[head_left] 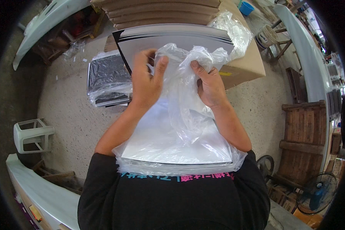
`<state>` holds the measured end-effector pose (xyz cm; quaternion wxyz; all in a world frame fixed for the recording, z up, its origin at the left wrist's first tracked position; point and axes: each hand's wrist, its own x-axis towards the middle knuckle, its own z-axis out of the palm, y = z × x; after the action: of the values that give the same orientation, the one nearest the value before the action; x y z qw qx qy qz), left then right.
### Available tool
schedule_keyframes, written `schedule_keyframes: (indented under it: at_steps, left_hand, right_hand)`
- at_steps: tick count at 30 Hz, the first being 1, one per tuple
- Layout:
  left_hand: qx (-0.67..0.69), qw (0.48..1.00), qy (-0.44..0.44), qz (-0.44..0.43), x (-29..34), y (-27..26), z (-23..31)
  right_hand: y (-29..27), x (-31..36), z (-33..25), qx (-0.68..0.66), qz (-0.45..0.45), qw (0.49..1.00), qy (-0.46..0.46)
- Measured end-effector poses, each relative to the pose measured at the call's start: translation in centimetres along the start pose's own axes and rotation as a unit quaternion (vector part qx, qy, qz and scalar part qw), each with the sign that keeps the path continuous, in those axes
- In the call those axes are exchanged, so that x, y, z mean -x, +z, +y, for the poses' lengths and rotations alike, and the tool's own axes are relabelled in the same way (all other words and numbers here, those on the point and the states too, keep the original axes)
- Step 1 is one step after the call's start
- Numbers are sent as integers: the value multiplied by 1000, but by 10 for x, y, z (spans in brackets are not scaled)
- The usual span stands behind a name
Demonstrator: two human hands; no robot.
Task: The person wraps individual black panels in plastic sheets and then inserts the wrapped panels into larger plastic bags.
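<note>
A clear plastic bag [186, 115] lies against my body around a stack of flat white sheets [168, 149]. Its loose upper end is bunched up between my hands. My right hand [211, 86] pinches this crumpled plastic between thumb and fingers. At the bag's left edge, my left hand [147, 82] has its thumb and fingers apart, slightly blurred, with no clear grip on the film. Just beyond the hands rests a stack of grey-white sheets with dark edges [138, 42], partly covered by the plastic.
A large cardboard box [245, 69] and stacked brown cardboard [161, 11] stand ahead, with crumpled plastic film [237, 34] on the box. Left, a plastic-wrapped dark stack [109, 74] lies low, near a white stool [33, 134]. Right are a wooden pallet [304, 134], a fan [318, 191] and a bucket [266, 36].
</note>
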<state>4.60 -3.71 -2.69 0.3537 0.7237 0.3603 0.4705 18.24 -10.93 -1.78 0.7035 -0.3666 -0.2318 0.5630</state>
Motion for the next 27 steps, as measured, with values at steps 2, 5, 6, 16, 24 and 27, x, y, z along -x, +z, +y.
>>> schedule_keyframes:
  at_steps: [2, 5, 6, 16, 24, 27]
  left_hand:
    - [49, 991, 10, -125, 6, 3, -4]
    - [-19, 973, 9, -232, 2, 8, -1]
    - [-39, 986, 41, -159, 3, 9, 1]
    - [-159, 949, 89, -257, -10, -22, -10]
    - [150, 954, -155, -207, -1, -2, 8]
    - [239, 954, -107, -146, -2, -4, 2]
  right_hand:
    - [9, 0, 3, -7, -31, 999, -13]
    - [-9, -7, 18, 77, -50, 993, -70]
    - [-10, -7, 16, 84, -31, 990, -106]
    - [-18, 0, -20, 248, 133, 919, -276]
    - [1, 12, -1, 91, 25, 995, -35]
    - [-10, 8, -2, 47, 57, 997, -1]
